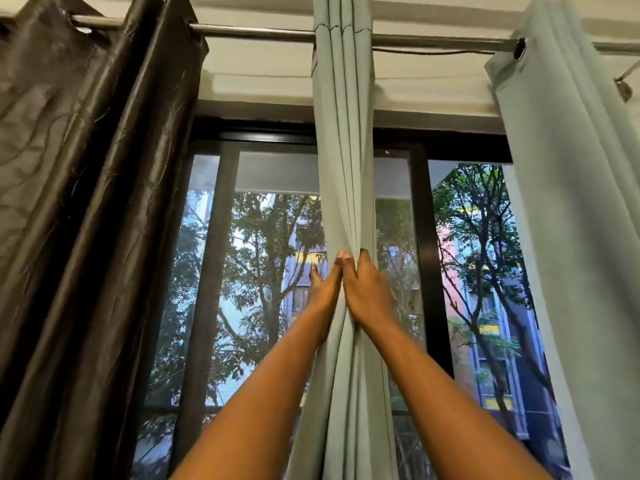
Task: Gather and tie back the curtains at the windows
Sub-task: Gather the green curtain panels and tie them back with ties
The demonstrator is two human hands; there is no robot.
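Three curtains hang from one rod that runs across the top, before the window. The left curtain covers the window's left edge, the right curtain its right edge, and the middle curtain hangs bunched between them. The left hand and right hand clasp the middle curtain from either side, fingertips meeting in front of it.

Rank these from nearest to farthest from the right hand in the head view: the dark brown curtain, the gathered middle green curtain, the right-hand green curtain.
1. Gathered middle green curtain: centre, gripped by the right hand.
2. Right-hand green curtain: off to the right, untouched.
3. Dark brown curtain: far left, beyond the left hand.
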